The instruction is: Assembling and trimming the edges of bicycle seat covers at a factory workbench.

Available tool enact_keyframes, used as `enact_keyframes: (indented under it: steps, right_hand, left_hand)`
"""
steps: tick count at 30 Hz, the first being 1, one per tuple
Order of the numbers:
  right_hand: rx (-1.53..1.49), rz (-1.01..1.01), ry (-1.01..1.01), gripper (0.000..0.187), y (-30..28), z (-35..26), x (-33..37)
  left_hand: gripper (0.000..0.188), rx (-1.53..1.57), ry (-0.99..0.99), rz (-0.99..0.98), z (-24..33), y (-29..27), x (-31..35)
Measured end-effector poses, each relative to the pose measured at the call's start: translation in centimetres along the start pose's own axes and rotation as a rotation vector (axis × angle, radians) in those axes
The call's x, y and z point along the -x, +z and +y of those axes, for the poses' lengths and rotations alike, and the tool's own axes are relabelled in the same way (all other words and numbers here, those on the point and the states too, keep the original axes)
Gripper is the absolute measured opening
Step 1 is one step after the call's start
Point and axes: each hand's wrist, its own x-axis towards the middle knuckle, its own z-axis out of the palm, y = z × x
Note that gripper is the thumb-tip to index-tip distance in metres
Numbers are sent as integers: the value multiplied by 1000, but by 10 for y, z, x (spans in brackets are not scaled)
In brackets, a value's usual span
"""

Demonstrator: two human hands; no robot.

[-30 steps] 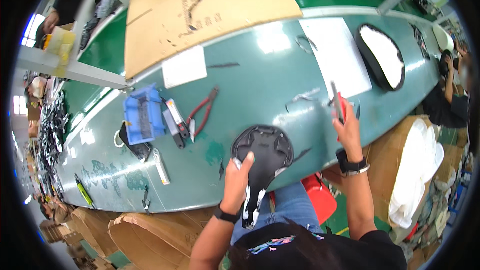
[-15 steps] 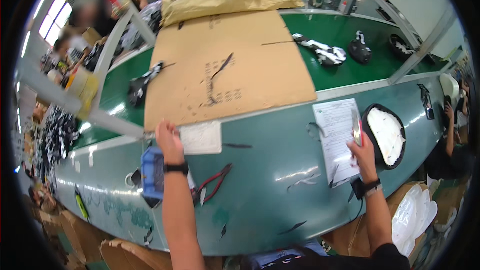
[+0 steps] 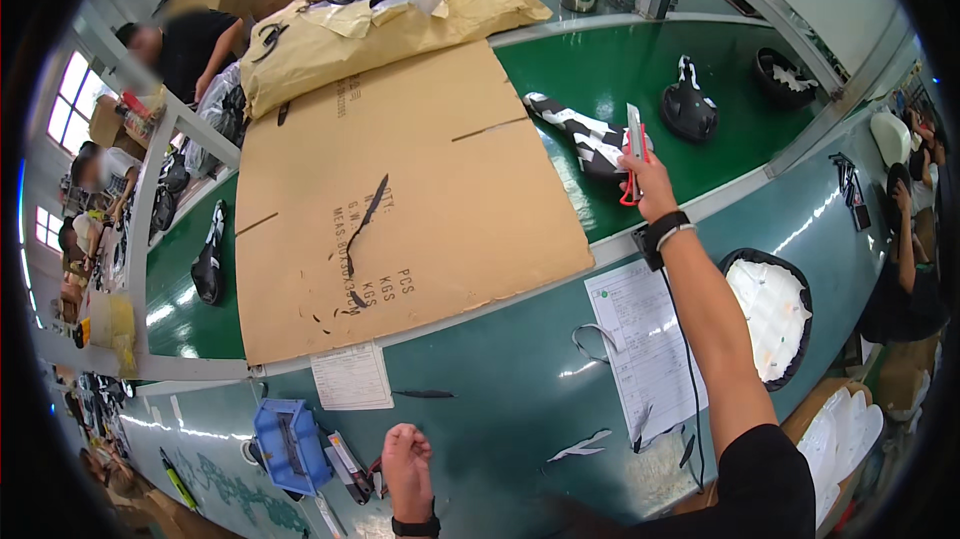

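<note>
My right hand (image 3: 652,182) grips a utility knife (image 3: 634,147) with a red handle, blade pointing up and away from me. Its arm reaches over the paper sheet to the green belt. Directly beside the knife lies a black-and-white piece shaped like a bicycle saddle (image 3: 585,142); I cannot tell if they touch. My left hand (image 3: 407,464) hovers near the table's front edge with fingers curled and nothing visible in them. Next to it, red-handled pliers (image 3: 377,477) are mostly hidden. A blue bin (image 3: 290,447) stands to its left.
A large cardboard sheet (image 3: 410,229) covers part of the green belt (image 3: 740,69). A dark saddle (image 3: 690,109) lies further right. On the table are a printed sheet (image 3: 635,339), a white card (image 3: 352,379) and a black-rimmed pad with white filling (image 3: 765,314). Metal posts (image 3: 850,109) frame the right side.
My right hand has carried the utility knife from the printed sheet away to the green belt. My left hand has drawn back toward me from the white card. The view has shifted.
</note>
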Motion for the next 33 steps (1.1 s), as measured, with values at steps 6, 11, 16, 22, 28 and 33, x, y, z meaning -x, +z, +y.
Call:
enact_keyframes:
  steps: [6,11,16,22,28,33]
  right_hand:
    - [907,-323,-715,38,15,-12,210]
    - [1138,-931,-794,26,-54,7,366]
    - [1049,-1242,-481,27,-96,26,459]
    - [681,-670,210,40,-113,20,530]
    - [800,-670,-275,58,-125,53,555]
    - [965,-754,-412,63,-117,69,532]
  left_hand:
    - [25,-131,-108,-193,-12,26,19]
    - [42,-3,-316,-349,-16,17,32]
    - [35,-119,-299,-355,-68,-15,56]
    - [32,-389,-85,-142,-102,-65,92]
    - [80,-1258,781,-287,-78,-57,121]
    - [79,-1526,972,-815,-89,-39,102]
